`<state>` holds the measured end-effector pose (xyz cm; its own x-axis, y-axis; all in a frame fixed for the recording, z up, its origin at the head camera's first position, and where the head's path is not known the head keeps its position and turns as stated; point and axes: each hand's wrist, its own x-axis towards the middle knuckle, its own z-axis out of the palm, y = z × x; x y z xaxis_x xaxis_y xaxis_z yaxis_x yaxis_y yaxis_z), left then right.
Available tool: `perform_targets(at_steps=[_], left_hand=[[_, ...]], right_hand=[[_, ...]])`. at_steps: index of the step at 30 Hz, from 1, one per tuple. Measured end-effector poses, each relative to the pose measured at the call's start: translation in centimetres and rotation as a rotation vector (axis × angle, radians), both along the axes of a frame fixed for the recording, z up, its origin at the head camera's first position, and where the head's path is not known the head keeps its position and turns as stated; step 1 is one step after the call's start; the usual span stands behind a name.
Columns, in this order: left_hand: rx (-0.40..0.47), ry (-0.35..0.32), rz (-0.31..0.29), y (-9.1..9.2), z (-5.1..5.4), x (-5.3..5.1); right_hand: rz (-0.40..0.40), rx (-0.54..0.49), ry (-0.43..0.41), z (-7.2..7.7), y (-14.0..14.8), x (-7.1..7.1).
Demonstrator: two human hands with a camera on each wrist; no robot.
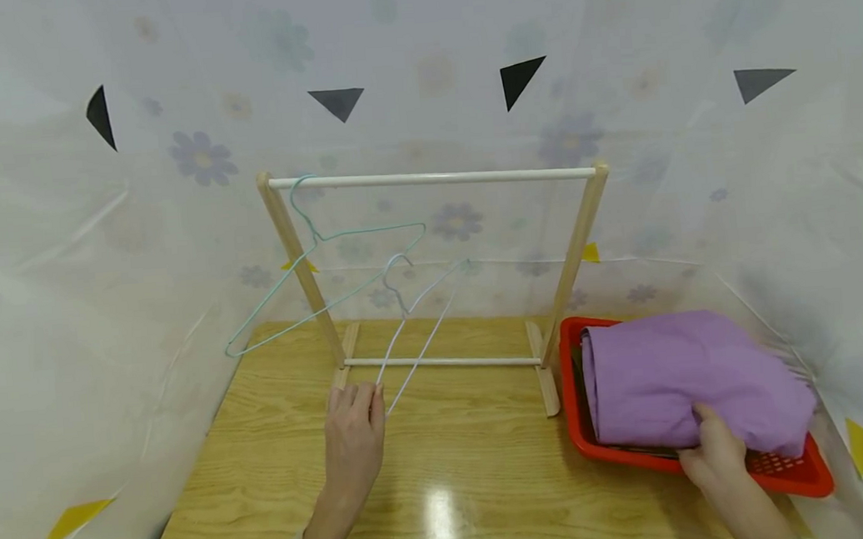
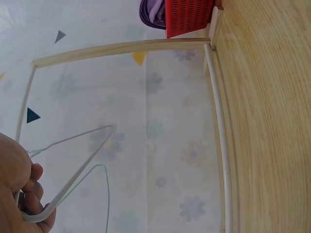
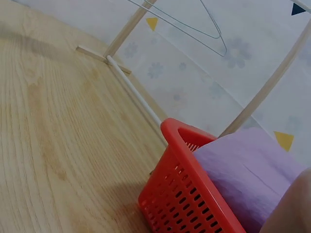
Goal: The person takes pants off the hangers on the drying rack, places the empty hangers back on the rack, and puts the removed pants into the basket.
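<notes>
My left hand [image 1: 355,433] grips a pale white wire hanger [image 1: 408,311] by one lower end, its hook pointing up in front of the rack. In the left wrist view, curled fingers [image 2: 34,194] wrap the hanger's corner. At the right, my right hand [image 1: 718,450] pinches the near edge of a folded purple cloth [image 1: 672,378], thumb on top and the other fingers mostly hidden beneath. This cloth lies in a red plastic basket [image 1: 584,438]. Only a blurred bit of the right hand [image 3: 291,208] shows in the right wrist view.
A rack with wooden sides and a white top rail [image 1: 433,177] stands on the wood-grain table [image 1: 491,482]. From the rail's left end hangs a mint-green hanger [image 1: 372,229]. Behind is a flower-print sheet [image 1: 429,19] with black, grey and yellow markers.
</notes>
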<state>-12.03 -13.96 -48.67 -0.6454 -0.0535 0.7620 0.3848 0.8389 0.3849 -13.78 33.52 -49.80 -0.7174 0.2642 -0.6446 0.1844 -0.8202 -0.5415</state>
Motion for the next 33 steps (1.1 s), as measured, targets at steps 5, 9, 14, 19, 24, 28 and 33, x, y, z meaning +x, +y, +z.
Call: perform_targets(at_steps=[5,9,14,19,24,28,33], left_hand=[[0.001,-0.001,0.002,0.0,0.0,0.0],[0.003,-0.005,0.003,0.0,-0.1,0.0],[0.004,-0.002,0.003,0.0,-0.2,0.0],[0.009,-0.014,0.008,0.0,-0.2,0.1],[0.005,-0.002,0.006,0.0,-0.3,0.1],[0.006,-0.001,0.006,0.0,-0.4,0.1],[0.005,-0.008,0.005,0.1,-0.3,0.2]], right_hand=[[0.249,0.050,-0.037,0.1,1.5,0.1],[0.325,0.112,-0.073,0.5,2.0,0.3],[0.336,0.097,-0.091,1.3,2.1,0.7],[0.320,0.115,-0.126,2.3,1.6,1.5],[0.307,0.152,-0.144,3.3,1.0,2.2],[0.345,0.175,-0.087,4.5,0.8,2.3],[0.384,0.157,-0.011,6.0,0.5,1.7]])
